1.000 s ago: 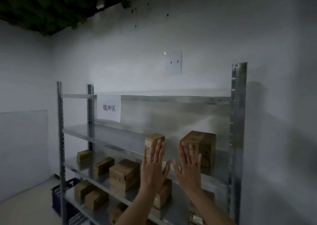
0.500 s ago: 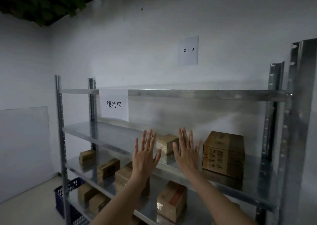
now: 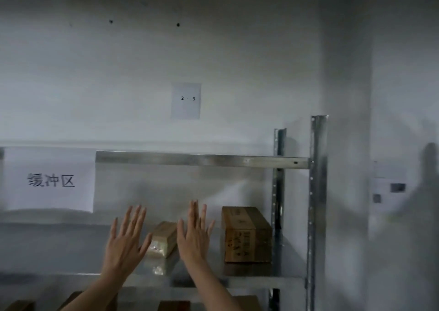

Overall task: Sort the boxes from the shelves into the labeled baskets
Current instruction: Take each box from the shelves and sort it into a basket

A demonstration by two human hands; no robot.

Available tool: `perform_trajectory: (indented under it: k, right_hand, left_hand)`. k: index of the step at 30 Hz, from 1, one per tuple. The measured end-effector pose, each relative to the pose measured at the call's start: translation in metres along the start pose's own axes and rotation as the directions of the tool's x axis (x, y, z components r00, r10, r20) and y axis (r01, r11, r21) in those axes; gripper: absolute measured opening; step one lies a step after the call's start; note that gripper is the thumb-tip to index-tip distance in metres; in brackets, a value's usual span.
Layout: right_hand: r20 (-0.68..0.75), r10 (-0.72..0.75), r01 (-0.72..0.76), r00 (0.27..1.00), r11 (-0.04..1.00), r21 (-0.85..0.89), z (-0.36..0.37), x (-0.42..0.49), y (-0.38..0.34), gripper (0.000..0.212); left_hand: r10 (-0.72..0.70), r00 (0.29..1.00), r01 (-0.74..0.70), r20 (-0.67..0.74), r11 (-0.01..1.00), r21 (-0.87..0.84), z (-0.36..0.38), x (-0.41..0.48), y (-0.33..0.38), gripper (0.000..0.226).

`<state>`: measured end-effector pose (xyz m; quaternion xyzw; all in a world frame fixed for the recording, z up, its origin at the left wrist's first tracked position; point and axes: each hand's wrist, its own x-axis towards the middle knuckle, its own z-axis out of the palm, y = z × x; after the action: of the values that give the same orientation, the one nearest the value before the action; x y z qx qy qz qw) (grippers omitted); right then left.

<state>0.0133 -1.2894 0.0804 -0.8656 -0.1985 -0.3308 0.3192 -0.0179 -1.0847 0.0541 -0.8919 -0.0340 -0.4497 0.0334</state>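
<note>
A small tape-wrapped cardboard box (image 3: 162,242) lies on the middle shelf board (image 3: 237,281) of a metal rack. My left hand (image 3: 126,242) and my right hand (image 3: 193,234) are raised in front of it, one on each side, fingers straight and spread, holding nothing. Whether they touch the box I cannot tell. A larger brown box (image 3: 245,234) with printed marks stands upright to the right, beside the rack posts. Tops of more boxes (image 3: 244,302) show on the shelf below.
The rack's right posts (image 3: 317,204) stand next to a white wall corner. A paper sign with Chinese characters (image 3: 48,180) hangs at the upper shelf's left. A sheet marked "2 - 3" (image 3: 186,100) is on the wall above. The upper shelf beam (image 3: 202,160) runs overhead.
The view has moved in closer and swung right; the rack's left side and the blue basket have left the frame. Both hands stay open, now flanking the small box.
</note>
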Motion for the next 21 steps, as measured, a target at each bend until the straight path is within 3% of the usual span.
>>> perform_trajectory:
  k: [7, 12, 19, 21]
  right_hand:
    - [0.043, 0.079, -0.073, 0.996, 0.991, -0.113, 0.004, 0.006, -0.027, 0.062]
    - [0.101, 0.124, -0.100, 0.987, 0.972, -0.213, 0.023, 0.005, -0.041, 0.061]
    - [0.100, 0.194, -0.156, 0.976, 0.942, -0.298, 0.075, 0.009, -0.081, 0.072]
    - [0.096, 0.213, -0.171, 0.972, 0.929, -0.329, 0.090, 0.012, -0.095, 0.066]
  left_hand:
    - [0.044, 0.999, -0.043, 0.002, 0.987, -0.152, 0.010, 0.018, -0.012, 0.076]
    - [0.064, 0.998, -0.062, 0.012, 0.985, -0.163, 0.021, 0.023, -0.028, 0.075]
    - [0.098, 0.993, -0.080, 0.059, 0.963, -0.255, 0.038, 0.027, -0.085, 0.077]
    - [0.106, 0.992, -0.079, 0.071, 0.947, -0.312, 0.048, 0.030, -0.106, 0.079]
